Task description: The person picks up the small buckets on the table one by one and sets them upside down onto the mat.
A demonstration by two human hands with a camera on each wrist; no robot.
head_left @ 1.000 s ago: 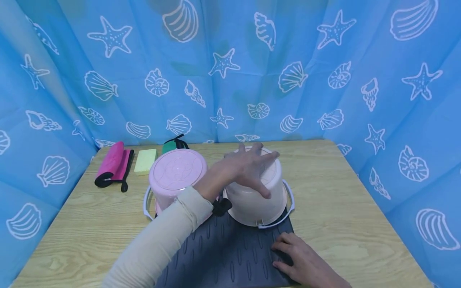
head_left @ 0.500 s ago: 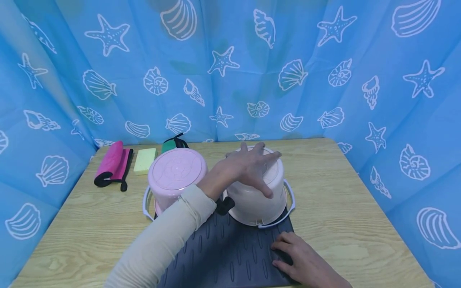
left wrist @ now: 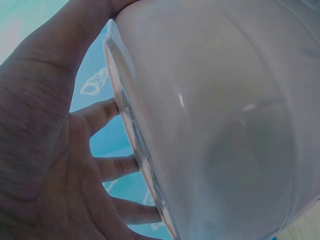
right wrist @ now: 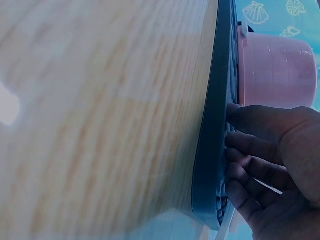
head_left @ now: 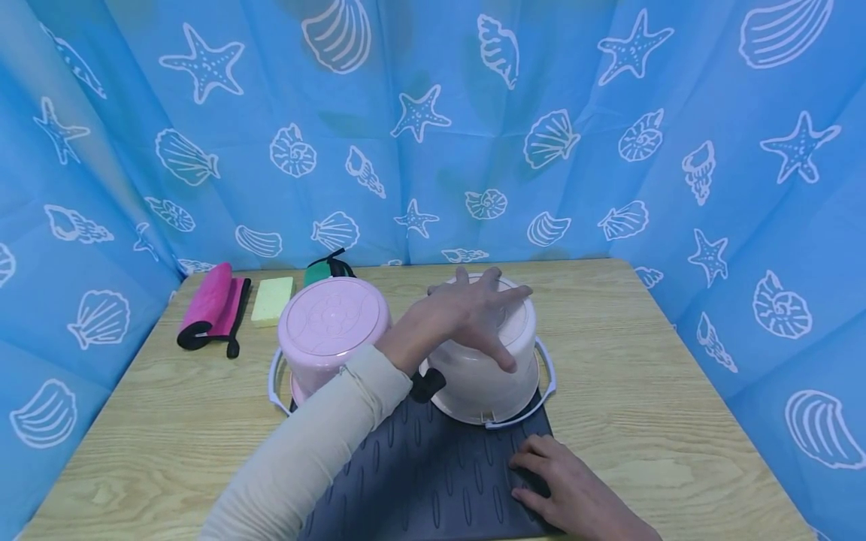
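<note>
In the head view, two buckets stand upside down on a black ridged mat (head_left: 419,469). My left hand (head_left: 473,312) lies with spread fingers over the base of the whitish bucket (head_left: 480,391), the right-hand one. Seen from the left wrist, its fingertips touch the rim of that bucket's base (left wrist: 142,150). The pink bucket (head_left: 331,319) stands to the left, partly hidden by my left forearm. My right hand (head_left: 561,485) rests on the mat's right edge, fingers loosely bent. Its fingertips touch the mat (right wrist: 215,125) in the right wrist view, holding nothing.
Along the back left of the wooden table (head_left: 649,421) lie a rolled pink cloth-like piece with black edging (head_left: 213,300), a pale yellow sponge (head_left: 274,302) and a green item with a black strap (head_left: 318,273). A blue shell-patterned curtain (head_left: 419,180) surrounds the table.
My left hand has shifted very slightly to the right over the whitish bucket, still spread. The right hand and both buckets stay where they were; the head view has tilted a little.
</note>
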